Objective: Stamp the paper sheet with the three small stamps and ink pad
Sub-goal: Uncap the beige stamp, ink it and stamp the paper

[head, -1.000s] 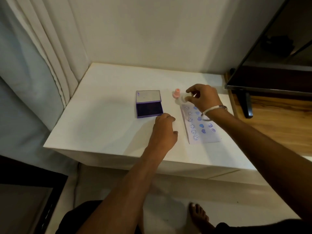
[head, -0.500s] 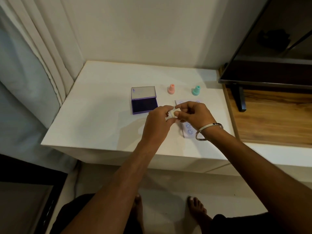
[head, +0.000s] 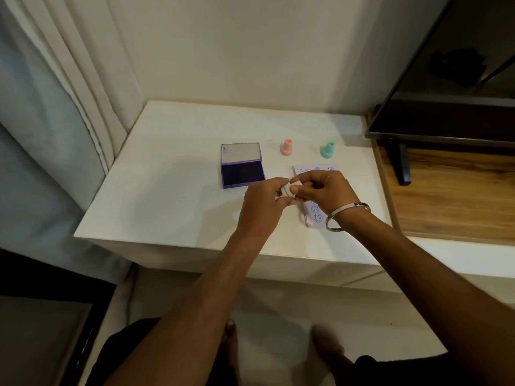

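Both hands covered most of the paper sheet, so only its far edge and a strip of prints nearest the person showed. A small pale stamp sat between the left hand and right hand, nearly all hidden by fingertips; which grip bore it could not be told. The prints were too small to read fully.

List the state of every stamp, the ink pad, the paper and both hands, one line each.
Ink pad: lid open, lying on the table.
Pink stamp: upright, untouched.
Teal stamp: upright, untouched.
White stamp: held between both hands, above the table.
Paper sheet: flat, already stamped, partly covered by the right hand.
Left hand: pinching the white stamp.
Right hand: pinching the white stamp.
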